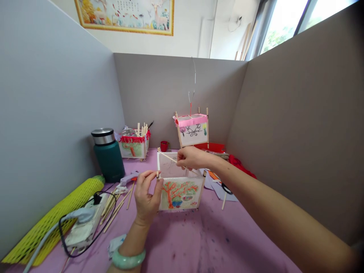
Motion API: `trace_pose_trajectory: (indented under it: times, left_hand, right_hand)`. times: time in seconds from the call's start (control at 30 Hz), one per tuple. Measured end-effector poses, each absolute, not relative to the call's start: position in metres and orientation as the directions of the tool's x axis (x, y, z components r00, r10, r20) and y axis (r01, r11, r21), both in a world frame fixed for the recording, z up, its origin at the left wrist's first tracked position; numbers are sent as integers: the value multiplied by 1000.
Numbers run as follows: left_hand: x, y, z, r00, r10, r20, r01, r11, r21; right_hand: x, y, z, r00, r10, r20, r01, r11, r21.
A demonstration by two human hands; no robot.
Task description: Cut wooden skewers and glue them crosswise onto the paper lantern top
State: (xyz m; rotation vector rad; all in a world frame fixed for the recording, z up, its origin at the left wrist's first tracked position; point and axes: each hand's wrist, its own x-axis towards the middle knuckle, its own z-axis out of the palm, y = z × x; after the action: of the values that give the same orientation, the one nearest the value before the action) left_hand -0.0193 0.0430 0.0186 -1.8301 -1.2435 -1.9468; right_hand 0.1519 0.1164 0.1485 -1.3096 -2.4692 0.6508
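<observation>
Both hands work at the top of a paper lantern (180, 193) standing on the purple table (199, 242).

The left hand (146, 197) is closed in a thumb-and-finger pinch on the top of the lantern's near-left corner post (157, 175). The right hand (192, 157), fingers closed, grips a thin stick (167, 156). The stick lies slantwise over the open top, its long axis running from the far-left corner toward the near-right one. The right hand holds it near its middle, just above the far rim, so the free far-left end lies left of the grip. The left hand is the nearer one to that end. A glue gun (129, 177) and loose sticks (115, 210) lie to the left, and a finished lantern (193, 131) stands at the far wall.
</observation>
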Motion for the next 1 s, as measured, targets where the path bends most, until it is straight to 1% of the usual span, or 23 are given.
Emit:
trace_pose_trajectory:
  times: [0.2, 0.37, 0.47, 0.57, 0.67, 0.7, 0.77, 0.83, 0.87, 0.93, 0.97, 1.0]
  left_hand:
    - [-19, 41, 20, -226, 403, 887, 634, -630, 449]
    - [-19, 40, 20, -229, 411, 882, 635, -624, 456]
    - [-18, 40, 20, -232, 413, 881, 635, -622, 458]
    - [-18, 41, 20, -237, 419, 876, 637, -614, 466]
    - [-18, 40, 19, -239, 432, 869, 632, -610, 478]
    - [-19, 39, 19, -240, 438, 866, 626, -612, 483]
    - [-20, 38, 19, -248, 447, 860, 610, -617, 497]
    - [-19, 38, 19, -276, 448, 850, 597, -614, 517]
    - [-19, 38, 19, -301, 443, 844, 594, -606, 529]
    - [-17, 39, 18, -366, 434, 823, 615, -551, 564]
    - [-17, 40, 18, -398, 432, 809, 633, -509, 583]
    - [-17, 42, 17, -427, 431, 795, 653, -461, 601]
  right_hand:
    - [148, 117, 144, -503, 864, 28, 762, 458, -458]
    - [149, 122, 138, -492, 871, 9, 773, 442, -454]
    - [149, 122, 135, -491, 871, 24, 768, 445, -460]
    - [147, 120, 136, -486, 869, 94, 746, 469, -473]
    - [146, 116, 144, -454, 855, 251, 693, 516, -504]
    - [148, 114, 148, -424, 847, 320, 667, 531, -523]
    - [158, 113, 154, -306, 826, 474, 591, 555, -585]
    - [178, 117, 153, -96, 792, 603, 508, 560, -655]
    - [190, 120, 147, 0, 778, 628, 512, 540, -668]
    - [219, 129, 126, 176, 745, 644, 659, 397, -639]
    - [232, 133, 110, 211, 747, 630, 745, 295, -599]
    - [244, 136, 92, 225, 784, 579, 812, 178, -556]
